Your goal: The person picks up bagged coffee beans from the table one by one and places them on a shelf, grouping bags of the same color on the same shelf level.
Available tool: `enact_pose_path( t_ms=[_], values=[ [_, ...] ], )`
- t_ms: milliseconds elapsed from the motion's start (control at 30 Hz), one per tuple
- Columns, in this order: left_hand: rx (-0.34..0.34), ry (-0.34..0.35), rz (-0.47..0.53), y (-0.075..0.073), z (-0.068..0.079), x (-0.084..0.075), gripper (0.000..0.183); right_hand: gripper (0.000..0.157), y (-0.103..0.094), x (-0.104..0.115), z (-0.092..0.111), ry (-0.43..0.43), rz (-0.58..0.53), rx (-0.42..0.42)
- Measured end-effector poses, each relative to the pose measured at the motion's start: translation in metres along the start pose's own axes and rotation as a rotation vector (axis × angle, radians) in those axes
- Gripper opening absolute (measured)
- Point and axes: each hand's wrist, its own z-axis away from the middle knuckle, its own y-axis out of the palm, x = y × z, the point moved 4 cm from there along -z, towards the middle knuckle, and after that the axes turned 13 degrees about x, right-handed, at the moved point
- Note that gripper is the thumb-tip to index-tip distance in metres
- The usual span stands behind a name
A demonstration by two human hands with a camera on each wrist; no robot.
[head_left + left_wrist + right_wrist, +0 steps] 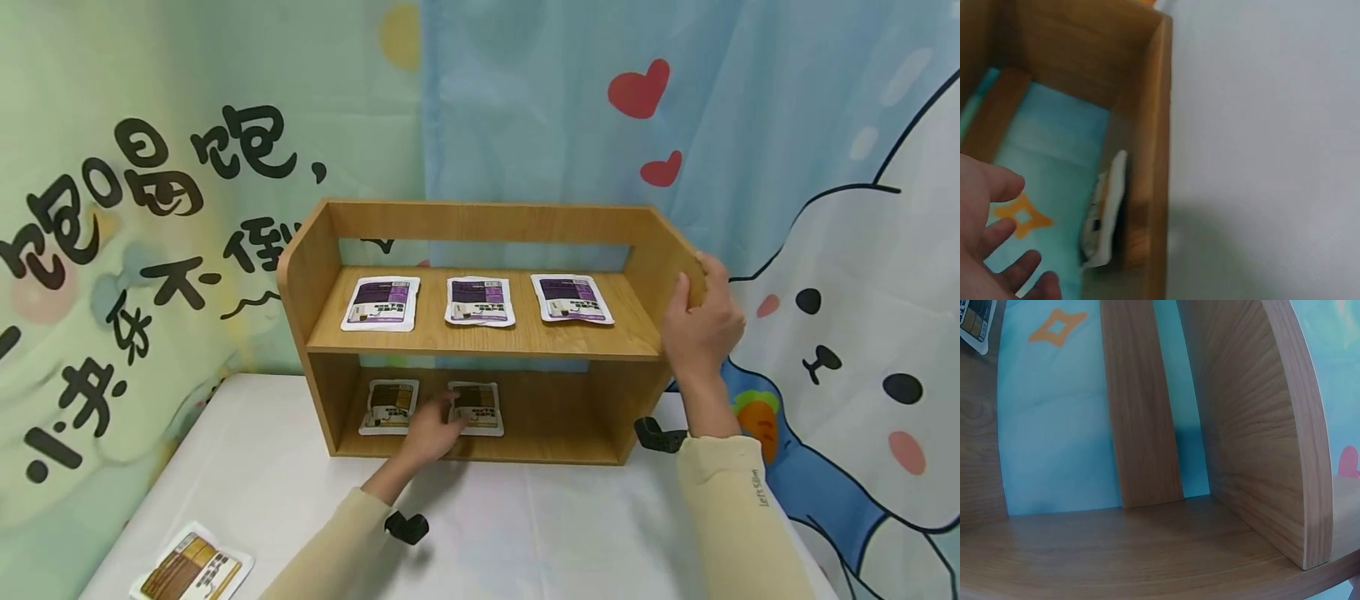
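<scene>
A two-tier wooden shelf [480,343] stands on the table. My right hand [705,325] grips the upper part of its right side panel, thumb in front. My left hand [433,432] is at the lower tier, beside a brown-and-white packet [480,410]. In the left wrist view, the fingers of the left hand [991,240] are spread loosely, apart from the packet [1104,215]. Left of that hand is another brown packet [391,407]. Three purple-and-white packets, left [380,304], middle [480,302] and right [572,299], lie along the upper tier.
Another brown packet [197,568] lies on the white table [540,533] at the front left. Behind the shelf hang a green printed backdrop [360,125] and a blue curtain [525,125]. Black wrist-camera pieces stick out near both wrists.
</scene>
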Motion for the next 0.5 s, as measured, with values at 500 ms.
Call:
enact_pose_path(
  t_ms=[500],
  values=[
    [-0.303, -0.044, 0.045, -0.09, 0.121, -0.001, 0.027, 0.034, 0.009, 0.005, 0.0, -0.038, -0.022, 0.012]
  ],
)
